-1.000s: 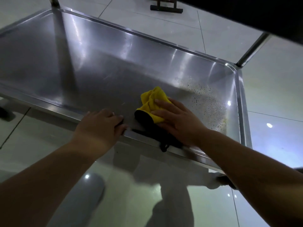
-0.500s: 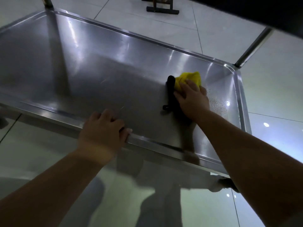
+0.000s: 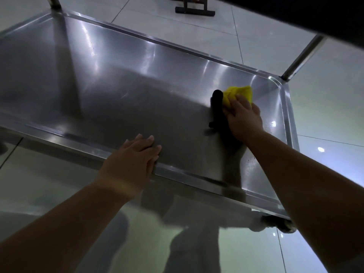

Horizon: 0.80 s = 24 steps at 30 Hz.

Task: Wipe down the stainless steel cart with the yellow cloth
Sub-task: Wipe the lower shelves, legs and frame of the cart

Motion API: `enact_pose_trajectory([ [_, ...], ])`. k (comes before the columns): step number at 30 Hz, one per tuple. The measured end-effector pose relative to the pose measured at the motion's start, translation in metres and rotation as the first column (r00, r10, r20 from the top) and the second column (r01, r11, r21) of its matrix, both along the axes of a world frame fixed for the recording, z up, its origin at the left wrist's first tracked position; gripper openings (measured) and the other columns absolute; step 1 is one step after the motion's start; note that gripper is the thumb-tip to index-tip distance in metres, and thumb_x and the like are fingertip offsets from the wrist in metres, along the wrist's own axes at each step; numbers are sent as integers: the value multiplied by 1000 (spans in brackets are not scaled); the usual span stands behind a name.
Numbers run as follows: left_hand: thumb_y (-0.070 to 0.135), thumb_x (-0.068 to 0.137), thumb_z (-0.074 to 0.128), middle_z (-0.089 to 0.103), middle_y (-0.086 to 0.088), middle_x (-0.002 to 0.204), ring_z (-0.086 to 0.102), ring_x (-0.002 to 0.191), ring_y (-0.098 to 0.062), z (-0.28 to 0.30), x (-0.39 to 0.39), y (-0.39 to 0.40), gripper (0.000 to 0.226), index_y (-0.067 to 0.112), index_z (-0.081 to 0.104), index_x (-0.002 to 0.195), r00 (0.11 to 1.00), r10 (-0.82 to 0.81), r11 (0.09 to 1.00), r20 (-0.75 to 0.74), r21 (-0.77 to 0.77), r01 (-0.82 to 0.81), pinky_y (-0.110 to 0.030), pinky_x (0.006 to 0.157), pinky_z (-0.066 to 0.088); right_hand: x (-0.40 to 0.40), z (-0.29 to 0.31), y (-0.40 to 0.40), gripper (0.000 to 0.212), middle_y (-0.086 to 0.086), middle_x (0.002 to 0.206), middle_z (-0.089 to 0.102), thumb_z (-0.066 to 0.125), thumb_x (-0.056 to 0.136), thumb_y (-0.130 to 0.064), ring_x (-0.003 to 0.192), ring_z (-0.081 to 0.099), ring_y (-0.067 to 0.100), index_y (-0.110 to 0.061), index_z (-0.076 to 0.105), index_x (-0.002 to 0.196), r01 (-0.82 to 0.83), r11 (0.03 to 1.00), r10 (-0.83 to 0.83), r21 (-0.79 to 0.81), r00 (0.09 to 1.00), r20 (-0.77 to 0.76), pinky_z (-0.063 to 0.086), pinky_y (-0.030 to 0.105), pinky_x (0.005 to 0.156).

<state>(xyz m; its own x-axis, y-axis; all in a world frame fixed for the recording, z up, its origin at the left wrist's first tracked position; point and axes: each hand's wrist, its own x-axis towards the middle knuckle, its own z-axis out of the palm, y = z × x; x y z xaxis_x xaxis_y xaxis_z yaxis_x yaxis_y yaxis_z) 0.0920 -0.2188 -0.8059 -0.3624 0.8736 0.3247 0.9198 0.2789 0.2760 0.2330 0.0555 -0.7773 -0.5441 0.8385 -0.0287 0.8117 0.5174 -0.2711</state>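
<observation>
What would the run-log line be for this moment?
phase: wiping | right hand: presses yellow cloth on cart shelf, far right corner | left hand: flat on near rim

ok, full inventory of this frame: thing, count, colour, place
cart shelf: one, steel, fills the frame centre
cart posts: two visible, steel, far corners
cloth: one, yellow with a black part, far right of shelf
wheel: one, pale, under near right corner
stand: one, dark, on floor at top
floor: pale glossy tiles
left hand: flat on near rim
right hand: pressing the cloth
</observation>
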Motion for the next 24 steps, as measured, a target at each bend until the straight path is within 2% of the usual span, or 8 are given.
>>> enact_pose_trajectory([
  [5, 29, 83, 38, 69, -11, 108, 66, 98, -39, 3, 1, 2, 42, 14, 75, 94, 1000, 17, 998, 16, -65, -16, -55, 81, 48, 11, 1, -54, 46, -14, 155, 23, 47, 94, -47, 141, 15, 31, -36, 42, 139, -207, 978, 208, 29, 978, -19, 24, 48, 113],
  [8, 29, 84, 41, 69, -12, 108, 64, 99, -41, 5, 2, 4, 39, 12, 75, 94, 998, 32, 995, 53, -98, -27, -57, 83, 46, 30, -2, -86, 45, -11, 150, 36, 49, 88, -52, 138, 25, 34, -35, 54, 129, -465, 883, 469, 59, 874, -126, 29, 51, 110],
  [11, 26, 81, 48, 69, -15, 105, 65, 96, -43, 8, 4, 4, 34, 9, 75, 90, 997, 45, 996, 56, -84, -40, -61, 81, 46, 47, -3, -84, 50, -9, 148, 39, 44, 84, -49, 137, 30, 34, -34, 56, 130, -601, 799, 599, 34, 789, -134, 28, 45, 111],
  [13, 20, 78, 54, 68, -18, 107, 62, 99, -46, 10, 6, 5, 28, 7, 75, 91, 994, 55, 996, 96, -79, -48, -62, 83, 44, 55, -2, -71, 50, -7, 149, 37, 44, 84, -45, 137, 30, 34, -33, 53, 132, -577, 816, 575, 31, 806, -142, 26, 44, 112],
  [16, 17, 76, 55, 67, -21, 109, 60, 101, -50, 8, 7, 5, 28, 4, 74, 93, 992, 40, 997, 120, -70, -32, -64, 84, 42, 63, -2, -48, 46, -5, 151, 34, 53, 89, -34, 138, 27, 33, -29, 51, 134, -330, 944, 328, 21, 927, -183, 22, 44, 115],
  [19, 17, 78, 53, 65, -23, 113, 57, 105, -52, 7, 8, 4, 31, 2, 73, 97, 988, 39, 997, 150, -76, -27, -64, 88, 40, 63, -1, -39, 45, -8, 155, 27, 54, 95, -29, 141, 20, 32, -30, 46, 139, -129, 992, 130, 13, 982, -135, 16, 40, 116],
  [22, 16, 77, 54, 65, -23, 112, 57, 103, -53, 7, 10, 4, 31, 1, 73, 96, 988, 46, 996, 150, -86, -34, -65, 86, 40, 60, 1, -56, 46, -13, 155, 24, 51, 94, -42, 142, 13, 31, -33, 45, 139, -115, 993, 116, 23, 992, -42, 18, 44, 115],
  [24, 16, 76, 55, 66, -23, 109, 59, 99, -53, 5, 11, 5, 29, 1, 73, 93, 990, 45, 995, 136, -97, -32, -65, 83, 41, 63, 1, -77, 48, -11, 152, 31, 51, 89, -49, 140, 19, 35, -29, 52, 133, -253, 967, 254, 25, 964, -74, 26, 52, 111],
])
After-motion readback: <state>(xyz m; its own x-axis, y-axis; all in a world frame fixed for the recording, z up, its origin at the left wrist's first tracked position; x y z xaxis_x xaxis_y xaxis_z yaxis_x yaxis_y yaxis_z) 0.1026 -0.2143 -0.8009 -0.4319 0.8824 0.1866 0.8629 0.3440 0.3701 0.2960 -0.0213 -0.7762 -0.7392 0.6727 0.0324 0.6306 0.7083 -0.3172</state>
